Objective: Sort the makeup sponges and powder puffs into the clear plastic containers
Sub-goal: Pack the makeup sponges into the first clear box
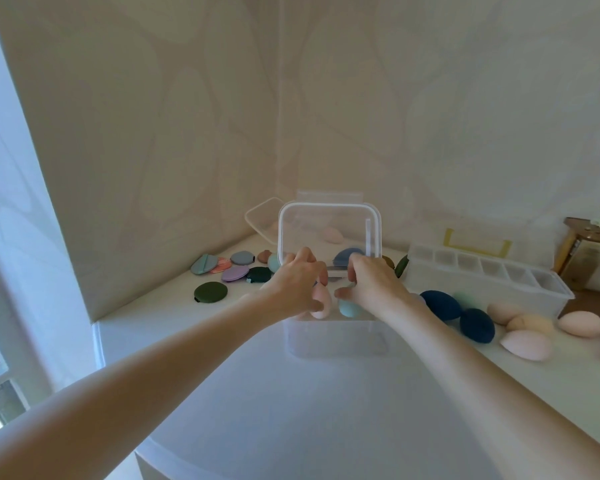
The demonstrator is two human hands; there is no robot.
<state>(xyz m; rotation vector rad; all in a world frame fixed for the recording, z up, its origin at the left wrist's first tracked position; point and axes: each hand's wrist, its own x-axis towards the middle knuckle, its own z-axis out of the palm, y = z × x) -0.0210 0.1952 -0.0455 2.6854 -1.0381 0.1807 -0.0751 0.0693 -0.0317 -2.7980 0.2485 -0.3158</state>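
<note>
A clear plastic container [329, 336] stands on the white table in front of me, its clear hinged lid [328, 226] raised upright behind my hands. My left hand [297, 284] holds a pale pink sponge [322, 301] over the box. My right hand [374, 284] holds a light teal sponge [349, 307] beside it. Both hands reach up to the lid's lower edge. A blue sponge [349, 256] shows through the lid.
Flat round powder puffs [234, 273] in several colours lie at the left, a dark green one [210, 292] nearest. Navy sponges [442, 304] and pink sponges [526, 345] lie at the right. A long divided clear tray [492, 277] stands behind them. Another clear container [264, 218] leans in the corner.
</note>
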